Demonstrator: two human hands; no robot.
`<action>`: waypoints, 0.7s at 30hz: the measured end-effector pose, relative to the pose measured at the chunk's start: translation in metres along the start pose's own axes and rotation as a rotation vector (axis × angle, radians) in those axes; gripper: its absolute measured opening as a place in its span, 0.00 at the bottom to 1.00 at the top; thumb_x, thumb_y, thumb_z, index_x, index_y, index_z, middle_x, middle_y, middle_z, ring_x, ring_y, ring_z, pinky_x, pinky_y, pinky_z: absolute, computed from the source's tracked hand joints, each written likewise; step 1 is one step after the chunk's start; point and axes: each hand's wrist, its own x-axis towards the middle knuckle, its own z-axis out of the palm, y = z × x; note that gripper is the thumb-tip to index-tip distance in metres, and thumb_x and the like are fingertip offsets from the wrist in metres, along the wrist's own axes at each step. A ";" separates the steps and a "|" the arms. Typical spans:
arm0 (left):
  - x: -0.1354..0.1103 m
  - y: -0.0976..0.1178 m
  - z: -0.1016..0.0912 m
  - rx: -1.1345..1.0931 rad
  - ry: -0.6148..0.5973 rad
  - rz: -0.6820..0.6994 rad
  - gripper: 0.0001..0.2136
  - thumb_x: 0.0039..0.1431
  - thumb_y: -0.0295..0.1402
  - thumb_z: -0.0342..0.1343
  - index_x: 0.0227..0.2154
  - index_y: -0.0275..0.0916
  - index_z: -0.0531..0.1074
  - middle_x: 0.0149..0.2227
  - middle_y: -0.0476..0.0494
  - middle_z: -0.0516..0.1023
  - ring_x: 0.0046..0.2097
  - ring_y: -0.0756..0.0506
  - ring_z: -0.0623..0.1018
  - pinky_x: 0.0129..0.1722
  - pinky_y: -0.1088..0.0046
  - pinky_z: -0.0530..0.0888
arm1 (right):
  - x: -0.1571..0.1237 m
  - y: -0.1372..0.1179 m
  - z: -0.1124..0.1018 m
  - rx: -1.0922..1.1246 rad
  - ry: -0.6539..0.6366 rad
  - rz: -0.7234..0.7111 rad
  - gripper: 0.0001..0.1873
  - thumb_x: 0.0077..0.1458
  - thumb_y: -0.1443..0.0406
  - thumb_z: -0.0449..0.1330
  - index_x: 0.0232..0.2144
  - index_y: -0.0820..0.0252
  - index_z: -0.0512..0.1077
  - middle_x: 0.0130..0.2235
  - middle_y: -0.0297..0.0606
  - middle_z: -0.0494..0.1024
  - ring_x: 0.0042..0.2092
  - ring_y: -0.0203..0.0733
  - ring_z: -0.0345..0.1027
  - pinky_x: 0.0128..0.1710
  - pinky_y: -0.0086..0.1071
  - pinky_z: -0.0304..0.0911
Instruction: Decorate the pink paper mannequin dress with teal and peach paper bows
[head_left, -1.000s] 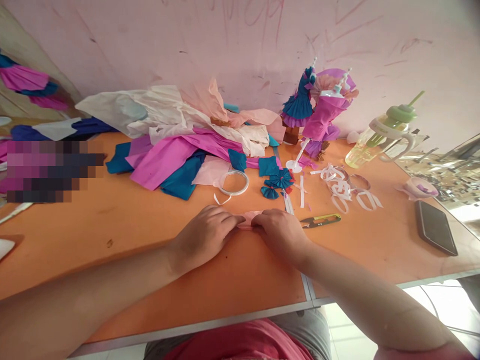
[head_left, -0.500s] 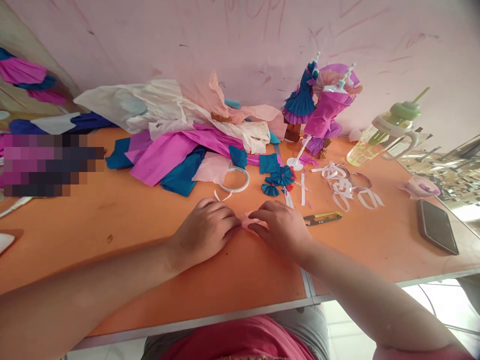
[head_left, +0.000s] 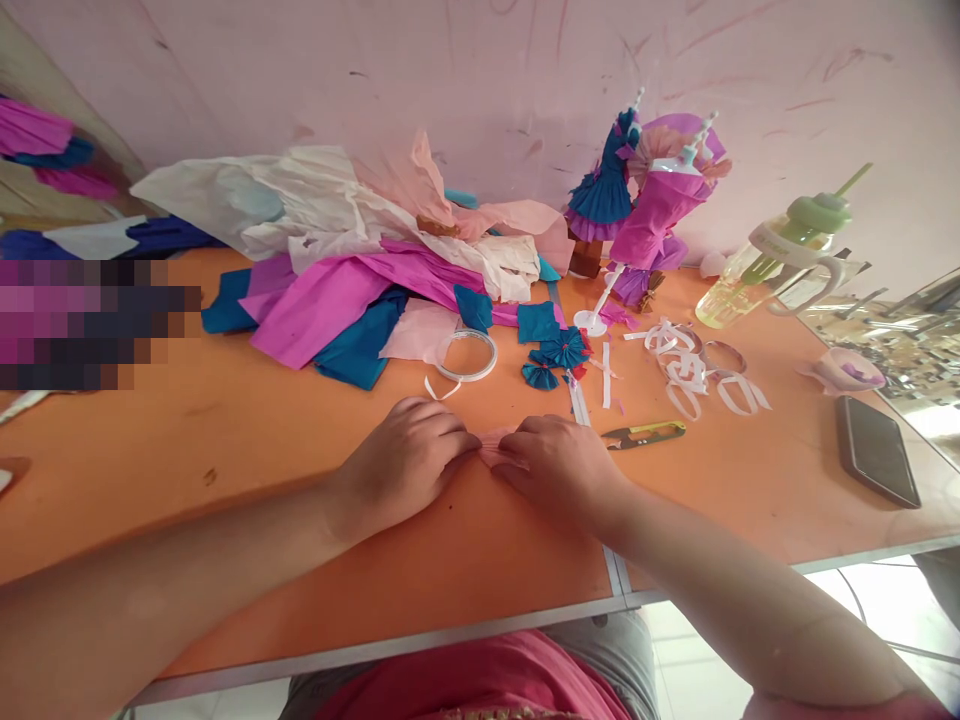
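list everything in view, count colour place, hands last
wall: 1, pink, back
seamed tabletop: 1, orange, below
crumpled thin sheets: several, white, pink, magenta, teal, back
ring roll: 1, white, centre
pleated fans: 2+, teal, centre
dressed figures: 2+, teal, magenta, back
curled strips: several, white, right
small snips: 1, black and yellow, right
clear bottle: 1, green lid, back right
rectangular phone: 1, dark, right
pleated thin piece: 1, pink, centre
left hand, right hand: 2, bare, touching piece

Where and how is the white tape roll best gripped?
Probably pinch the white tape roll by its right rim, coming from above: the ring lies flat, its left edge meets a pale pink sheet, and the loose end trails near-left.
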 end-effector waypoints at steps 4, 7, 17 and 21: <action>0.000 0.002 -0.006 0.052 0.047 0.022 0.14 0.60 0.24 0.51 0.45 0.43 0.76 0.39 0.44 0.78 0.44 0.41 0.74 0.46 0.58 0.69 | -0.001 0.001 0.000 -0.039 0.008 -0.022 0.13 0.65 0.60 0.52 0.40 0.54 0.75 0.36 0.37 0.77 0.39 0.41 0.70 0.31 0.32 0.56; 0.000 0.004 -0.010 0.070 0.145 0.041 0.22 0.52 0.20 0.53 0.50 0.39 0.73 0.44 0.39 0.75 0.47 0.39 0.72 0.49 0.57 0.69 | 0.000 0.003 0.000 -0.053 0.090 -0.063 0.11 0.64 0.63 0.54 0.47 0.54 0.72 0.45 0.38 0.76 0.43 0.41 0.69 0.30 0.31 0.55; 0.005 0.007 -0.013 0.034 0.049 0.023 0.08 0.63 0.32 0.53 0.35 0.40 0.78 0.40 0.44 0.79 0.44 0.42 0.75 0.48 0.59 0.69 | 0.005 0.011 0.002 -0.079 -0.049 -0.126 0.13 0.64 0.67 0.51 0.40 0.54 0.76 0.37 0.35 0.77 0.40 0.40 0.66 0.30 0.32 0.53; 0.003 0.011 -0.015 0.113 0.142 0.080 0.09 0.62 0.33 0.55 0.41 0.41 0.78 0.44 0.42 0.78 0.48 0.40 0.73 0.49 0.58 0.68 | 0.005 0.008 -0.006 -0.044 -0.055 -0.097 0.14 0.65 0.62 0.51 0.40 0.55 0.76 0.38 0.37 0.77 0.40 0.41 0.69 0.32 0.32 0.55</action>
